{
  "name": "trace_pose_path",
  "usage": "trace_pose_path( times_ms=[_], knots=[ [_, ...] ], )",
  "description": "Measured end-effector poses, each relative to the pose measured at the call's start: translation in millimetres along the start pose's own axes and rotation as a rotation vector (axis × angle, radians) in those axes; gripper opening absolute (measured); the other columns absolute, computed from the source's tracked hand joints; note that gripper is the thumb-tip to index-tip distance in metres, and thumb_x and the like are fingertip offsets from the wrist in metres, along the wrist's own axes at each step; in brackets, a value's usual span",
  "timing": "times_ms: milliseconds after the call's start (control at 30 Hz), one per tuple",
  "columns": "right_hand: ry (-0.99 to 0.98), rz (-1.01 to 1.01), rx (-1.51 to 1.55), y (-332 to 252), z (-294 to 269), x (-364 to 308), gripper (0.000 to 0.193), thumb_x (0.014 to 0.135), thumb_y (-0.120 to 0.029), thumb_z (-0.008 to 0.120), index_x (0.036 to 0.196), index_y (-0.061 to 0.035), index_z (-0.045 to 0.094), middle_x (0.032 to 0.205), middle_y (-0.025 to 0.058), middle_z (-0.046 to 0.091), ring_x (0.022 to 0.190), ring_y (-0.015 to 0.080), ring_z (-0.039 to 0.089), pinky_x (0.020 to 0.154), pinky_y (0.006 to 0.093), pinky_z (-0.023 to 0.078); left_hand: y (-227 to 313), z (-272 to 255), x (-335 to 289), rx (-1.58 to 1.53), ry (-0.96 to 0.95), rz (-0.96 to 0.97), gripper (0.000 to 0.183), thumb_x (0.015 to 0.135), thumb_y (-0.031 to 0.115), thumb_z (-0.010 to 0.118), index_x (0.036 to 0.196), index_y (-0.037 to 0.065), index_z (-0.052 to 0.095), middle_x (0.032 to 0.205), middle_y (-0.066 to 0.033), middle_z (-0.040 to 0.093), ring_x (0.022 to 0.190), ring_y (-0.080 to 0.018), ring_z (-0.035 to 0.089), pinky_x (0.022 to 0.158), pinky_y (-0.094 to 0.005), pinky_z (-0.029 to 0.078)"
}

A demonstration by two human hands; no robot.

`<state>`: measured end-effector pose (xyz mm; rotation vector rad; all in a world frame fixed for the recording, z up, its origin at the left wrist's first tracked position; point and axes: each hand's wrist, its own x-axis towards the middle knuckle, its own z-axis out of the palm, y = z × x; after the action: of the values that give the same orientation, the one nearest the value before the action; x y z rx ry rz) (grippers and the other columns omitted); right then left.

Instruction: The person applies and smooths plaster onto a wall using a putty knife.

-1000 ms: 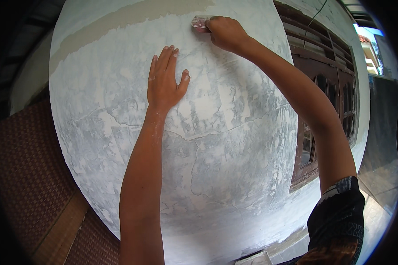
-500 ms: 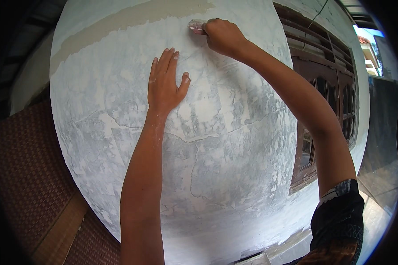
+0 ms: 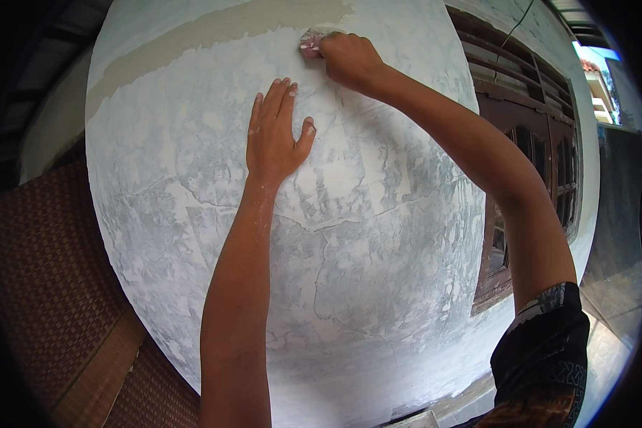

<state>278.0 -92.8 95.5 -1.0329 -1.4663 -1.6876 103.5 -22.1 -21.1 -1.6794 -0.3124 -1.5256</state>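
A patchy white and grey plastered wall (image 3: pixel 378 264) fills the middle of the view. My left hand (image 3: pixel 277 135) lies flat against it, fingers spread and pale dust on the fingertips. Higher up and to the right, my right hand (image 3: pixel 353 64) is closed round a small flat scraper (image 3: pixel 311 44), pinkish with white smears. The scraper meets the wall just below a beige-grey band (image 3: pixel 185 48). My fist hides its handle end.
A brown wooden window (image 3: pixel 524 114) with slats above it is set in the wall on the right. Brown woven matting (image 3: pixel 43 264) stands at the left. Thin cracks run across the wall's middle. A pale ledge (image 3: pixel 471 399) lies low at the right.
My right hand and the scraper have slid a little left along the wall. The view has shifted slightly; my left hand stays at about the same spot on the wall.
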Motion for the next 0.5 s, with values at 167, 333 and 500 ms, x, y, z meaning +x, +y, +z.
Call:
trace_pose_path(
  times_ms=[167, 333, 500],
  knots=[
    [0.128, 0.133, 0.174, 8, -40, 28, 0.019, 0.079, -0.002, 0.054, 0.090, 0.0021, 0.069, 0.093, 0.0239, 0.068, 0.086, 0.0389, 0.068, 0.074, 0.0484, 0.055, -1, 2, 1, -0.003, 0.006, 0.001, 0.055, 0.088, 0.018, 0.056, 0.140, 0.001, 0.047, 0.147, -0.0140, 0.045, 0.142, -0.0280, 0.036, 0.120, -0.0453, 0.022],
    [0.123, 0.188, 0.075, 44, -3, 52, 0.018, 0.086, -0.007, 0.055, 0.095, -0.0017, 0.069, 0.098, 0.0217, 0.068, 0.090, 0.0365, 0.068, 0.076, 0.0461, 0.055, 3, 8, 3, -0.028, 0.029, 0.018, 0.055, 0.087, 0.018, 0.057, 0.139, 0.001, 0.048, 0.147, -0.0140, 0.046, 0.142, -0.0286, 0.036, 0.120, -0.0462, 0.022],
    [0.030, 0.000, 0.018, -18, 3, 19, 0.017, 0.086, -0.012, 0.063, 0.100, -0.0096, 0.073, 0.094, 0.0140, 0.071, 0.084, 0.0316, 0.071, 0.072, 0.0435, 0.056, 1, 1, 1, -0.015, 0.009, 0.006, 0.055, 0.087, 0.018, 0.057, 0.139, 0.002, 0.048, 0.147, -0.0143, 0.046, 0.142, -0.0289, 0.036, 0.120, -0.0465, 0.022]
  ],
)
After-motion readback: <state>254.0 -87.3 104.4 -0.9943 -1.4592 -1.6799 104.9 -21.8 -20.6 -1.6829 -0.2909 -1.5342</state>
